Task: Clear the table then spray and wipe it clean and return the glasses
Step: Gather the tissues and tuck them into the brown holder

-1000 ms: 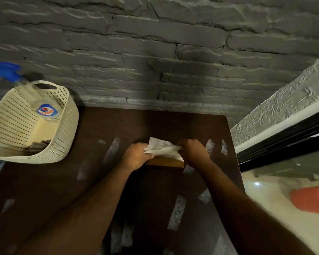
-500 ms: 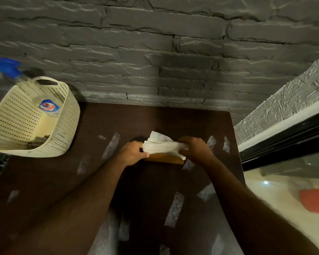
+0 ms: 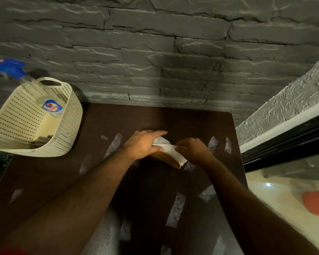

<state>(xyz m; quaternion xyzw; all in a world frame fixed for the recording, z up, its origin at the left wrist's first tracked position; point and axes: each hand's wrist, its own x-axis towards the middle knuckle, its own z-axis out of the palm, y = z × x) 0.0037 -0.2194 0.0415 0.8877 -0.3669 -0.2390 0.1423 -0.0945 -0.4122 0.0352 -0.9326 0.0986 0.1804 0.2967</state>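
Note:
A dark brown table [image 3: 133, 118] stands against a grey stone wall. Near its middle sits a tan wooden holder [image 3: 166, 159] with white paper napkins [image 3: 171, 150] in it. My left hand [image 3: 142, 144] rests over the left end of the napkins, fingers stretched across the top. My right hand [image 3: 193, 150] pinches the napkins from the right side. A spray bottle [image 3: 44, 96] with a blue trigger head leans in a cream perforated basket [image 3: 66, 129] at the table's left back corner. No glasses show in this view.
Pale streaks of reflected light mark the tabletop. To the right runs a textured wall ledge [image 3: 284, 111] with a dark window frame [image 3: 284, 144], and below it a pale floor with an orange object [image 3: 317, 203]. Dark cloth lies in the basket's bottom.
The napkin stack and holder have turned, its right end now angled toward me. My left hand went from gripping the stack's left end to lying over its top. The camera tilted slightly.

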